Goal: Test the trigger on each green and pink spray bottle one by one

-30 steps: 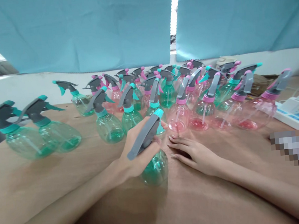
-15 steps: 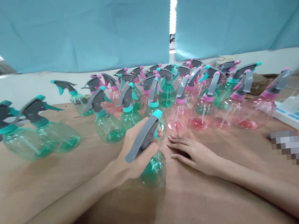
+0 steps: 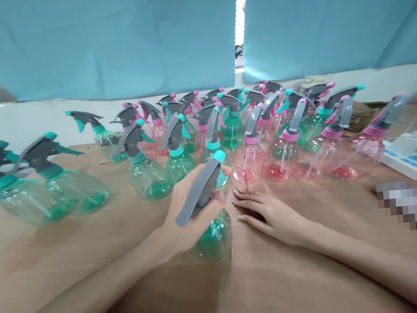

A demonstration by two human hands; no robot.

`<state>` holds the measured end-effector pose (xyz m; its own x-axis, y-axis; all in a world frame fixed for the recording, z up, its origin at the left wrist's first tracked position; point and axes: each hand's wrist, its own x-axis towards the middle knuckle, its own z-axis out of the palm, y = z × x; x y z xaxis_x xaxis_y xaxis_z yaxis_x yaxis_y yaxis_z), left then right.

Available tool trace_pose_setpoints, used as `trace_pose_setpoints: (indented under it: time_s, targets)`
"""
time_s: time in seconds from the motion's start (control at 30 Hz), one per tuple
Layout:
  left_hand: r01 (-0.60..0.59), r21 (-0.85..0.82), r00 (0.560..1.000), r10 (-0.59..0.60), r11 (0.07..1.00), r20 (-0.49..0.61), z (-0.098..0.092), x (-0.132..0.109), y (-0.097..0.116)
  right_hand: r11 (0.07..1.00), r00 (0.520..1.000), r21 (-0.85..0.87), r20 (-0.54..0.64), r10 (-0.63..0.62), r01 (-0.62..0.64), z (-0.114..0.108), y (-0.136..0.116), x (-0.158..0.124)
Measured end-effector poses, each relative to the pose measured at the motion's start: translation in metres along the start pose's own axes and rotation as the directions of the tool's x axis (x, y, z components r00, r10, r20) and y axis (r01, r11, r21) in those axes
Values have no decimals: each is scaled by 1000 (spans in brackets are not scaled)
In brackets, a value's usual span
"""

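The left hand point(image 3: 188, 217) is wrapped round the neck of a green bottle point(image 3: 214, 237), thumb on the near side, below its grey head point(image 3: 197, 194); the teal trigger point(image 3: 222, 178) points away from the person. The bottle is in front of the person, near the middle of the table point(image 3: 316, 279), roughly upright; whether its base touches the wood I cannot tell. The right hand point(image 3: 269, 214) lies palm down on the table, fingers spread and relaxed, holding nothing, its tips just short of the nearest pink bottle point(image 3: 245, 166).

The bottle should be light: the wall looks like thin clear plastic, with green liquid low inside, or perhaps only tint. I would expect the round belly to give under a squeeze and to slip if wet, while the head seems stiff. The neck, where the hand is, looks the surest hold; the trigger is better left free, since pressing it might spray. A knock would more likely tip it than break it.

Further out, more green bottles point(image 3: 148, 179) stand to the left and pink ones to the right, mixed behind. A power strip point(image 3: 413, 159) lies at the far right, and blue curtains point(image 3: 109, 43) hang behind everything
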<state>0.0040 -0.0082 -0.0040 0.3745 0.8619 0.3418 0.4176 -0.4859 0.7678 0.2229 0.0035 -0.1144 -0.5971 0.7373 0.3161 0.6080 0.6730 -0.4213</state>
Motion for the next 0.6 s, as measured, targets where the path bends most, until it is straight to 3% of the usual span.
trace_pose_setpoints:
  time_s: [0.6]
  targets:
    - [-12,19,1000,12,1000,-22,0,2,1,1000,1000,7,-6,5,-5,-1,-2,0]
